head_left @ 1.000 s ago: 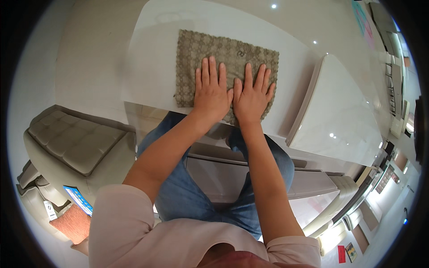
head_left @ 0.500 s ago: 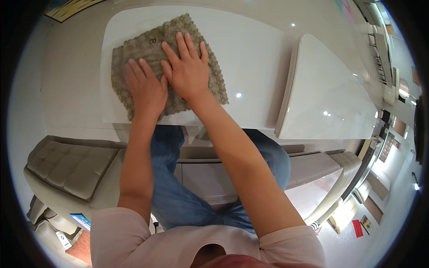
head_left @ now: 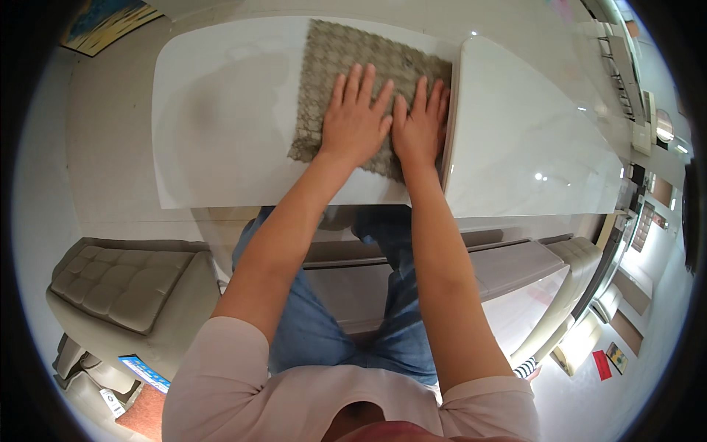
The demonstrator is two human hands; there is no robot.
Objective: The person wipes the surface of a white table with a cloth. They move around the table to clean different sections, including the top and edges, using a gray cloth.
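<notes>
A grey-brown cloth [head_left: 329, 59] with a bumpy texture and scalloped edges lies spread on the lower white tabletop [head_left: 221, 118]. My left hand [head_left: 356, 118] rests flat on the middle of it, fingers stretched out and pointing away from me. Close beside it, my right hand [head_left: 420, 125] presses on the cloth's right part with its fingers spread. The outer fingers of that hand and the cloth's right edge come up against the side of the raised white tabletop section [head_left: 530, 140]. Neither hand grasps the cloth; both palms lie on top.
At the left stands a grey tufted upholstered seat [head_left: 121, 283]. A glossy cabinet section [head_left: 515, 272] is below the table's right part. A yellow and dark picture [head_left: 110, 26] shows at the upper left. A red card [head_left: 602, 365] is at the lower right.
Both hands and the cloth have moved right across the lower tabletop, from its left part to the raised section. The cloth now lies turned, and the mark seen on it earlier no longer shows.
</notes>
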